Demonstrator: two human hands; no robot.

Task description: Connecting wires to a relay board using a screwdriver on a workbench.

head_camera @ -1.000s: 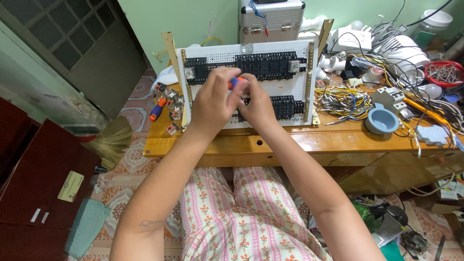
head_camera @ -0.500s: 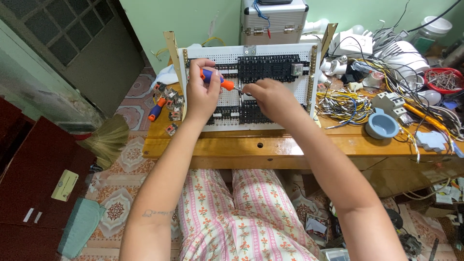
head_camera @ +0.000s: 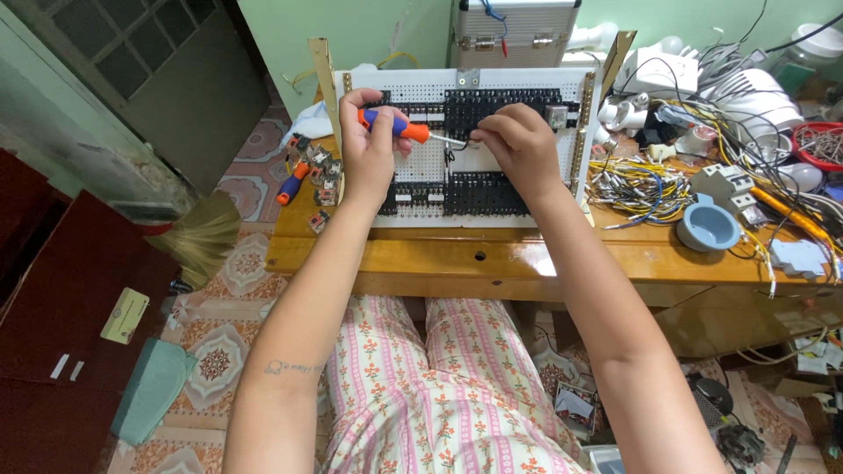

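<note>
Head view: a white perforated panel [head_camera: 421, 180], fitted with rows of black terminal blocks [head_camera: 500, 105], is stood on the wooden counter [head_camera: 527, 254] and leaned back toward the wall. The left hand [head_camera: 373, 145] is closed around the orange and blue screwdriver [head_camera: 399, 127], which is held level with its tip directed rightward toward the middle of the panel. The right hand [head_camera: 518, 145] is pinched shut against the panel just beside the tip; a thin dark wire [head_camera: 450, 158] is seen hanging beneath the fingers, though what exactly is gripped cannot be told.

For good work, the blade is best kept square to the screw head and seated fully before any torque is applied; the wire is best held steady at the terminal, with the fingertips kept out of the blade's line.

A loose tangle of yellow and mixed wires [head_camera: 637, 180] is spread to the right of the panel, with a blue round cup [head_camera: 707, 228] and a grey breaker [head_camera: 729, 189] near it. Small relays [head_camera: 316, 167] and a second screwdriver [head_camera: 291, 184] are crowded at the panel's left edge, close to the left wrist, and could be knocked off the counter
</note>
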